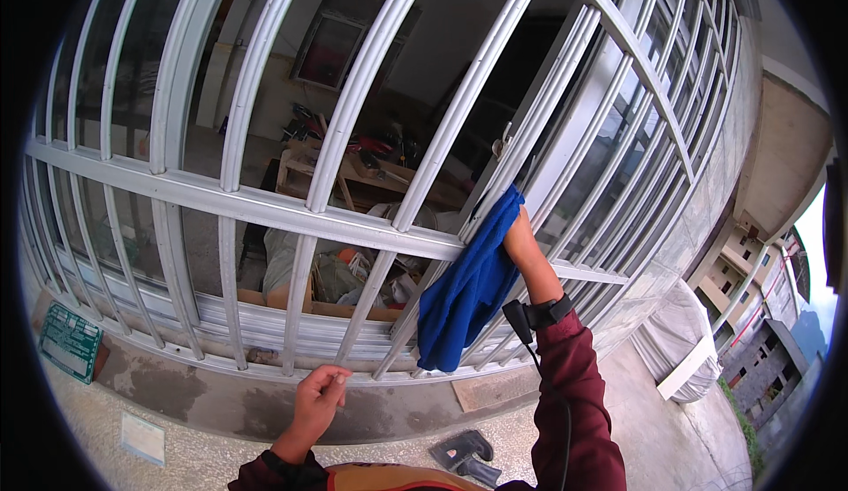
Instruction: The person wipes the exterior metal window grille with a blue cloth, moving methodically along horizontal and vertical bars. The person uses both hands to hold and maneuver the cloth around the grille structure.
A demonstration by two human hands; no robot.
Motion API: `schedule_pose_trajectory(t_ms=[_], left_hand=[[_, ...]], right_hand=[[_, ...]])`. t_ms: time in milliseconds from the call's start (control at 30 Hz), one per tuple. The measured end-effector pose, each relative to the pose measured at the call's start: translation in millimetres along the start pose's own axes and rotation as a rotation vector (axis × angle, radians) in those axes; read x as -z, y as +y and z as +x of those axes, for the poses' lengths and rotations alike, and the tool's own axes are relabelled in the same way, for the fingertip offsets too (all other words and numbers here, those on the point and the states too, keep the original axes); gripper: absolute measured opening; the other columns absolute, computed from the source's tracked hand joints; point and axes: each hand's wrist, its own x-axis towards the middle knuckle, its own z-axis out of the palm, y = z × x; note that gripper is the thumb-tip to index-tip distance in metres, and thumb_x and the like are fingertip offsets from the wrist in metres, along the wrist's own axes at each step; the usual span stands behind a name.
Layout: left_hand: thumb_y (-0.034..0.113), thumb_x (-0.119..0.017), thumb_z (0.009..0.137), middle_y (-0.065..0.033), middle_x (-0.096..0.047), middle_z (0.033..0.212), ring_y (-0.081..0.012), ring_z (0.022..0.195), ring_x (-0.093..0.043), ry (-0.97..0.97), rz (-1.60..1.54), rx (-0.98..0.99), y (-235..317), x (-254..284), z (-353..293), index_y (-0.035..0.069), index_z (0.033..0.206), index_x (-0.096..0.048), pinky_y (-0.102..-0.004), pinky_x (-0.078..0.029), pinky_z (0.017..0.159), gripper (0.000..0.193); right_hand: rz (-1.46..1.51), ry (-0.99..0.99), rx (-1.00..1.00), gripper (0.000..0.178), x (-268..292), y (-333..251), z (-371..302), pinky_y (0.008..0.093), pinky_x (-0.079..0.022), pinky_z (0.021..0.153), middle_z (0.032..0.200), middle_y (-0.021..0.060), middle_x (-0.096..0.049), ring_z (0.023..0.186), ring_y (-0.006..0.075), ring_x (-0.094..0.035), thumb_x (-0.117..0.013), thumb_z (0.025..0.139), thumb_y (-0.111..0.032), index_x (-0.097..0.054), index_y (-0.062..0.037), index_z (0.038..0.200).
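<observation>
A blue cloth (468, 292) hangs in folds from my right hand (521, 237), against the silver metal window bars (353, 94). That hand is up at the crossbar (256, 208), right of centre, and its fingertips are hidden behind the cloth and bars. Lower down, my left hand (316, 401) is in front of the bottom of the grille. Its fingers are curled in with the thumb against them, and nothing shows in them. Behind the bars, the window frame (587, 107) has glass panes to the right.
Through the opening, a wooden bench (389, 177) and piled goods are visible indoors. A green plate (71, 341) leans at the lower left of the grille. Below me are a dark object (461, 449) and a pale tile (143, 438). A grey cover (676, 336) drapes something at right.
</observation>
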Motion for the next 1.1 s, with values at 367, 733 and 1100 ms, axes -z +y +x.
schedule_pose_trajectory(t_ms=[367, 733, 1100], left_hand=[[0.012, -0.055, 0.099, 0.0023, -0.054, 0.065, -0.0055, 0.056, -0.049, -0.027, 0.047, 0.015, -2.7, -1.8, 10.6, 0.002, 0.101, -0.063, -0.0208, -0.038, 0.053, 0.013], [0.011, -0.055, 0.100, 0.0008, -0.055, 0.066, -0.0060, 0.058, -0.050, -0.105, 0.002, 0.054, -9.5, -26.6, 17.9, 0.001, 0.101, -0.063, -0.0210, -0.039, 0.055, 0.013], [0.013, -0.055, 0.100, 0.0007, -0.055, 0.067, -0.0060, 0.058, -0.050, -0.224, 0.027, 0.104, -13.5, -66.3, 21.7, 0.002, 0.102, -0.064, -0.0209, -0.038, 0.053, 0.013]], right_hand=[[-0.248, 0.173, 0.424, 0.029, -18.1, -64.1, -81.6, 0.0442, -0.047, 0.086, 0.109, 0.0129, -0.068, 0.100, 0.0340, -0.062, -0.060, 0.087, -0.020, -0.068, -0.0084, 0.112], [0.107, 0.174, 0.069, 0.020, 13.5, -7.1, -105.3, 0.0405, -0.052, 0.079, 0.102, 0.0140, -0.070, 0.092, 0.0343, -0.066, -0.064, 0.087, -0.016, -0.070, -0.0069, 0.104], [-0.372, 0.154, 0.205, 0.014, -33.1, -32.0, -90.7, 0.0437, -0.053, 0.067, 0.085, 0.0166, -0.065, 0.077, 0.0372, -0.064, -0.059, 0.076, -0.008, -0.064, -0.0069, 0.090]])
